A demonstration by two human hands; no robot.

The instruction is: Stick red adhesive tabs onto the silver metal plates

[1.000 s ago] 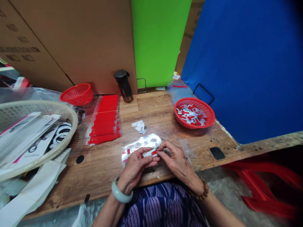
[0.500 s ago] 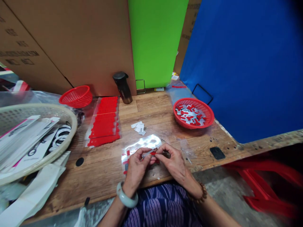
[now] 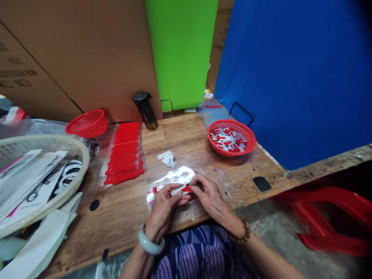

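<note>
Between thumb and fingers, my left hand (image 3: 167, 201) grips a small flat white piece (image 3: 178, 190). My right hand (image 3: 210, 197) pinches a small red piece (image 3: 187, 189) that meets the white one; whether the two are joined I cannot tell. Both hands are just above a clear plastic sheet (image 3: 174, 175) with red shapes on it, partly hidden by my left hand. Beyond the sheet lies a small pile of white and grey pieces (image 3: 167, 158). To the right, a red basket (image 3: 252, 145) holds many red and white pieces.
Red strips in clear plastic (image 3: 123, 153) lie at the left. Behind them stand a red basket (image 3: 87, 123) and a dark bottle (image 3: 147, 112). A large white basket (image 3: 85, 162) with printed cards fills the left side. Green (image 3: 183, 54) and blue panels (image 3: 290, 77) border the back.
The view has shifted slightly. More of the white piece now shows in my left hand, with its fingers a little more extended. Both hands stay together over the sheet.
</note>
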